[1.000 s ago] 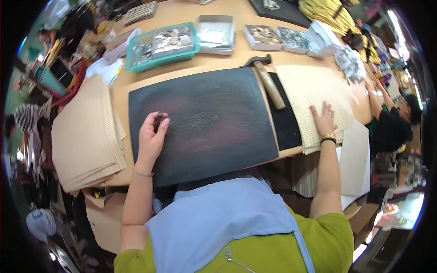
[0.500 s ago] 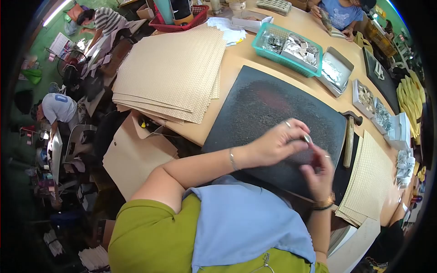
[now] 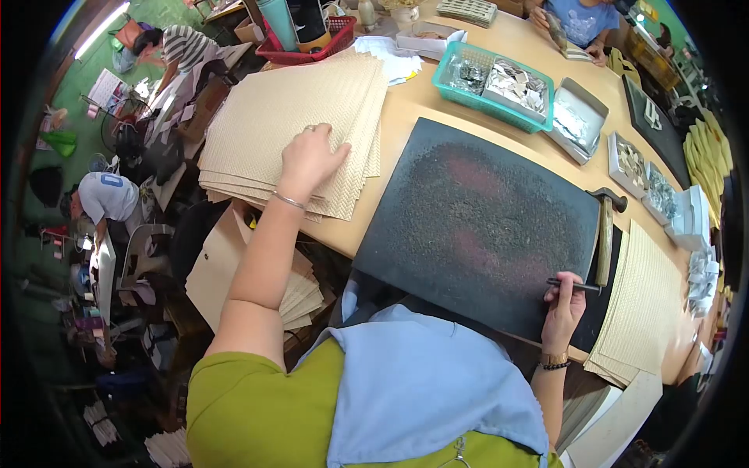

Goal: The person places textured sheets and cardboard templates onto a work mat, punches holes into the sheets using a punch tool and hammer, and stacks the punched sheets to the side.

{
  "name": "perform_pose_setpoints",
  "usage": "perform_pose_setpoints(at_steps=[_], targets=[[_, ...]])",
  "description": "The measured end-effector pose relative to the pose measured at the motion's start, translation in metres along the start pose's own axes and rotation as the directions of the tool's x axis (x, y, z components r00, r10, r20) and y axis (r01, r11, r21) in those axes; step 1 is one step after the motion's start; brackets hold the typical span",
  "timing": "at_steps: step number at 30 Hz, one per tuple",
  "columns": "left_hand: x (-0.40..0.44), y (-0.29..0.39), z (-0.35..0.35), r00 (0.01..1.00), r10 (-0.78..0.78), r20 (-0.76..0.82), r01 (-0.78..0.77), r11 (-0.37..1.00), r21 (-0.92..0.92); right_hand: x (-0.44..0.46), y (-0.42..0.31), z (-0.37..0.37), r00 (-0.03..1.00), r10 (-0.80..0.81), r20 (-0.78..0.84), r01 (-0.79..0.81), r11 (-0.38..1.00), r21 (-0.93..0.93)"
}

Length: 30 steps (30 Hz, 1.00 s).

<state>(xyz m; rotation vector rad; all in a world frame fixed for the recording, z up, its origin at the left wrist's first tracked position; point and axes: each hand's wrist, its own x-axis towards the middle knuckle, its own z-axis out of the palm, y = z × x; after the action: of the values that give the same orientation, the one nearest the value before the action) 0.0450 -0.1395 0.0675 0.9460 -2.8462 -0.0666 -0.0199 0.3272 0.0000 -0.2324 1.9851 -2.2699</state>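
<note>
My left hand (image 3: 310,160) lies on the top sheet of a stack of cream sheets with a woven herringbone pattern (image 3: 265,97). Its thumb is apart from the fingers, and it holds nothing that I can see. My right hand (image 3: 565,312) is closed around a short dark metal rod that looks like a punch (image 3: 573,285), held roughly level over the right front corner of a black pad (image 3: 406,226). The pad's surface is worn rough, with reddish patches. Just beyond that hand, a hammer (image 3: 605,234) with a wooden handle lies along the pad's right edge.
More woven sheets (image 3: 636,304) lie at the right. Behind the pad stand a teal basket (image 3: 491,109) of small parts, an open white box (image 3: 579,121) and a red basket (image 3: 343,35). Another person (image 3: 581,23) sits across the table. Others work at the left.
My left hand has moved from above the pad, beside my right hand, leftward onto the woven stack. My right hand has drawn back toward me, and the dark rod now shows in it.
</note>
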Motion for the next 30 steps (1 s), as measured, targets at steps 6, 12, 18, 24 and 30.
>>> perform_pose_setpoints(at_steps=[6,12,18,24,30], targets=[[0.007,-0.013,-0.016,0.997,-0.017,0.080,0.024,0.996,-0.091,0.005,-0.004,0.006,0.999,-0.037,0.031,0.040,0.994,-0.097],[-0.022,0.015,-0.013,0.994,0.111,0.019,-0.113,0.985,0.134,0.002,-0.014,0.014,0.998,-0.024,0.053,0.029,0.995,-0.091],[-0.020,0.024,-0.025,0.978,0.191,0.086,-0.183,0.979,-0.094,0.002,-0.010,0.012,0.998,0.004,0.068,-0.003,1.000,-0.027],[-0.098,0.151,-0.032,0.609,0.704,0.366,0.204,0.307,-0.930,-0.002,-0.021,0.004,0.969,-0.228,-0.094,0.223,0.973,-0.069],[-0.151,0.229,0.015,0.399,0.917,0.014,0.382,-0.152,-0.912,-0.017,-0.074,0.021,0.884,-0.133,0.448,0.424,0.634,-0.647]])
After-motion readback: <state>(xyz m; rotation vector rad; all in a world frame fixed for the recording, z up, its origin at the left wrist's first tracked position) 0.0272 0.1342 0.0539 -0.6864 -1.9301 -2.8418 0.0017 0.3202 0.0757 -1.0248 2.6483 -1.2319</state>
